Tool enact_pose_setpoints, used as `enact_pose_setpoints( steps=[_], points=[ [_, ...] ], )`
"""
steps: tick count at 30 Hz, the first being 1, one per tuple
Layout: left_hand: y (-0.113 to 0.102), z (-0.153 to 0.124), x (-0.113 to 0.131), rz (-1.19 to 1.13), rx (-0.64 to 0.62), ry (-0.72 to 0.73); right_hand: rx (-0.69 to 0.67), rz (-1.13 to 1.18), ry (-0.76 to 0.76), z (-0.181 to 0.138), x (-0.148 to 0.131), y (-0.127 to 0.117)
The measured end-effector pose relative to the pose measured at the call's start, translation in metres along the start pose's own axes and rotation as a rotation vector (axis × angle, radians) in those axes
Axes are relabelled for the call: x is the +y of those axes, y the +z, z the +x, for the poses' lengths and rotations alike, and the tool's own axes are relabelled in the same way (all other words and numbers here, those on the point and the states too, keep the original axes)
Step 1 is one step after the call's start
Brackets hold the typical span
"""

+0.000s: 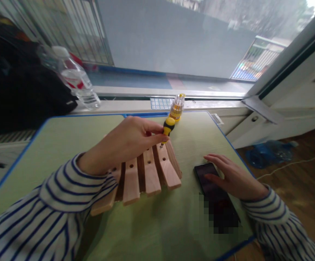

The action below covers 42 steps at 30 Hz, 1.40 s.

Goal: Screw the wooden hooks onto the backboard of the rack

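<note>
My left hand [135, 139] pinches a short yellow-and-black screwdriver [169, 126] between thumb and fingers. The screwdriver stands nearly upright, its lower end at a screw hole in the rightmost bar of a wooden piece with several slats [152, 177]. Each visible slat has a dark hole in it. My wrist and sleeve cover the left part of the wooden piece. To the right, my right hand [228, 177] rests with its fingers apart over a dark phone [208, 177] lying on the table, holding nothing. Part of the phone is pixelated.
The pale green table [195, 137] has a blue edge. A clear bit container with a yellow cap [177, 107] stands by its far edge. On the window sill are a water bottle [77, 79] and a black bag [18, 79]. A large blue bottle [268, 152] lies on the floor.
</note>
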<state>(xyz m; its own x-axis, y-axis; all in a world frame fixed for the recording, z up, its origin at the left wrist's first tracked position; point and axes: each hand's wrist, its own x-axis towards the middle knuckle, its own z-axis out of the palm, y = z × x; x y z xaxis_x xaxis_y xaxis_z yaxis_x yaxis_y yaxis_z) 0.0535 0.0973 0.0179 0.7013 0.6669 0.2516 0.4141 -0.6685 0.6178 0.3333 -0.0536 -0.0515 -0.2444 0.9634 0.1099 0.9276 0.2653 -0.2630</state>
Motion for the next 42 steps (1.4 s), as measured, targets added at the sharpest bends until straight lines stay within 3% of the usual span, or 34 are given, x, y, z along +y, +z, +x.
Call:
enact_pose_setpoints(
  steps=[8, 14, 21, 25, 29, 35, 42],
  points=[
    [0.0, 0.0, 0.0, 0.011, -0.015, -0.012, 0.004, -0.042, 0.015, 0.005, 0.001, 0.003],
    [-0.002, 0.0, 0.001, 0.0, 0.006, -0.004, 0.075, -0.079, -0.01, 0.016, -0.005, -0.02],
    [-0.003, -0.001, -0.002, 0.023, -0.012, 0.001, 0.164, -0.145, -0.174, 0.065, -0.048, -0.067],
    [-0.005, -0.001, -0.004, -0.008, -0.022, 0.014, 0.226, -0.144, -0.307, 0.102, -0.076, -0.08],
    [-0.011, -0.003, -0.005, -0.016, -0.045, 0.015, 0.185, -0.118, -0.369, 0.127, -0.094, -0.083],
    [-0.018, -0.007, -0.005, 0.014, -0.049, 0.058, 0.098, -0.098, -0.422, 0.139, -0.109, -0.083],
    [-0.017, -0.008, -0.01, -0.029, -0.053, 0.07, 0.163, -0.081, -0.449, 0.144, -0.109, -0.073]
  ],
)
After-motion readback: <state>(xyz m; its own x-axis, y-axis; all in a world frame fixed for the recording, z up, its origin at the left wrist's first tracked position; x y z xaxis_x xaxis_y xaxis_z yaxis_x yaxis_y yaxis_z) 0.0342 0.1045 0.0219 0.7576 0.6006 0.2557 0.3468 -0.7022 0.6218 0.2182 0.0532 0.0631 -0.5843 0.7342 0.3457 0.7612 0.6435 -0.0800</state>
